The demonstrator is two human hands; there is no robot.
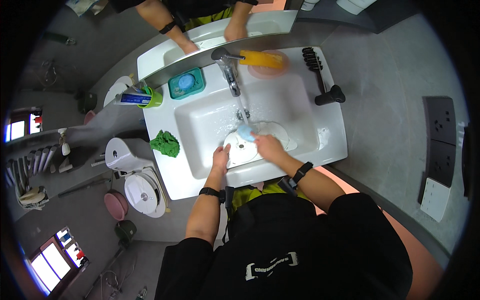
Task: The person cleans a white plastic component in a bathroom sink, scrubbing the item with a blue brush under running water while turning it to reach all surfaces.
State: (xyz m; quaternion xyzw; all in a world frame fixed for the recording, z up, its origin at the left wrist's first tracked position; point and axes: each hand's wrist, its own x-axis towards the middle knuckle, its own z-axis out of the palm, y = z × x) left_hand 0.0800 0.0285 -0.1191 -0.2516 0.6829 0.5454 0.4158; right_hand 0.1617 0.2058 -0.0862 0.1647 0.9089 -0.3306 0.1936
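My left hand (220,159) grips the near left edge of a round white plastic disc (240,156) with a small hole in its middle, tilted inside the white sink (192,131). A light blue sponge-like pad (245,132) is held in my right hand (268,146) against the disc's upper part. Water runs from the chrome faucet (229,75) just beyond the pad. A second white round piece (278,135) lies in the sink, partly behind my right hand. The fingertips on the pad are slightly blurred.
A teal soap dish (174,93) with blue soap, a green cup (156,99) and a crumpled green cloth (165,144) sit on the left rim. A yellow bottle (262,58) and a black brush (314,61) lie behind and right. Pink basin (116,205) at left.
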